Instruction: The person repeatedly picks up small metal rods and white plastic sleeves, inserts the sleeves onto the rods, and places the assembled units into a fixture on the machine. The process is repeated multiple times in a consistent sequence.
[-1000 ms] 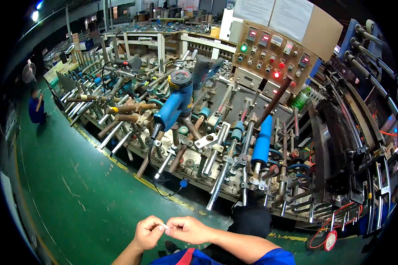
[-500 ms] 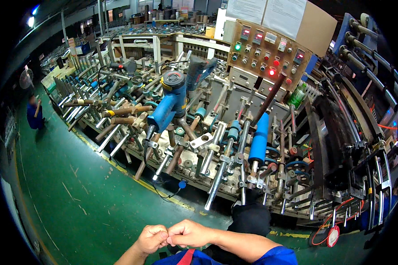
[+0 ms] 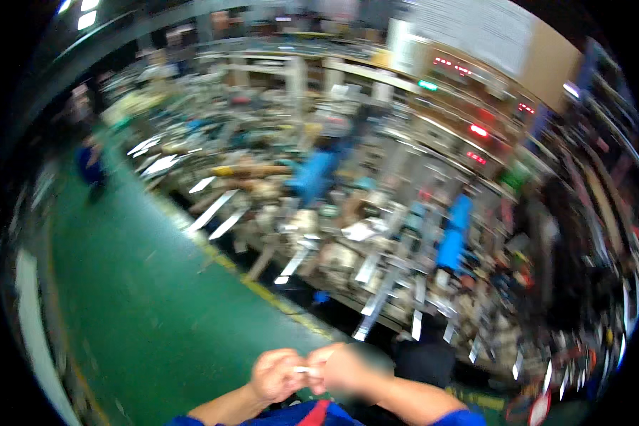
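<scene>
My left hand (image 3: pixel 277 375) and my right hand (image 3: pixel 342 370) meet low in the picture, in front of my blue clothing with its red strip (image 3: pixel 315 413). Both are closed, with the fingertips pinched together. A tiny whitish piece (image 3: pixel 303 370) shows between them, too small and smeared to name. Motion blurs the whole picture, and part of the right hand is smudged out.
Ahead stands a long machine bench crowded with metal rods, a blue power tool (image 3: pixel 314 176) and a blue roller (image 3: pixel 453 233). Behind it rises a control panel (image 3: pixel 468 106) with lit displays. A person (image 3: pixel 90 165) stands far left on the green floor (image 3: pixel 142 305).
The view has swung, so the bench and panel sit farther right and blur. My hands appear slightly farther right, still together, and a whitish bit now shows between the fingers.
</scene>
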